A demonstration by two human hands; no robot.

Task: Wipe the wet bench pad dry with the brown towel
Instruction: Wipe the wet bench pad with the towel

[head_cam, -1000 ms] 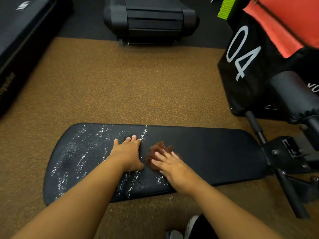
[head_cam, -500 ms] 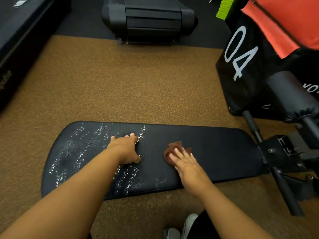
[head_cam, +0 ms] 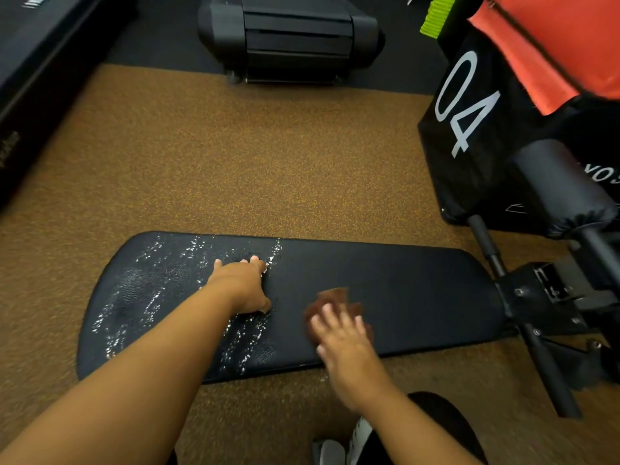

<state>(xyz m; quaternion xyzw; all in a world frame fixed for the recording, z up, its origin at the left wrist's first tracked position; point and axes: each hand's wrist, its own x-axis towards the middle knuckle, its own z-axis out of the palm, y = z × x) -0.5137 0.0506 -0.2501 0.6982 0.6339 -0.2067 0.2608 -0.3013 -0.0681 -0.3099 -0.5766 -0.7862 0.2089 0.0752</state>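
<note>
A long black bench pad (head_cam: 419, 297) lies across the lower middle of the head view. Its left half is streaked with water drops; its right half looks dull and dry. The small brown towel (head_cam: 332, 298) is bunched on the pad near the middle, and my right hand (head_cam: 342, 333) presses flat on it with fingers spread, slightly blurred. My left hand (head_cam: 243, 285) rests palm down on the pad among the drops, holding nothing.
Brown speckled floor (head_cam: 251, 169) surrounds the pad. The bench's metal frame and roller pad (head_cam: 560, 196) stand at the right, beside a black block marked 04 (head_cam: 466, 105). A black machine (head_cam: 288, 35) sits at the back. My shoe (head_cam: 335, 448) shows below.
My right hand slid the brown towel to the right along the pad, away from my left hand, then drew it slightly toward the near edge. The left hand stayed planted.
</note>
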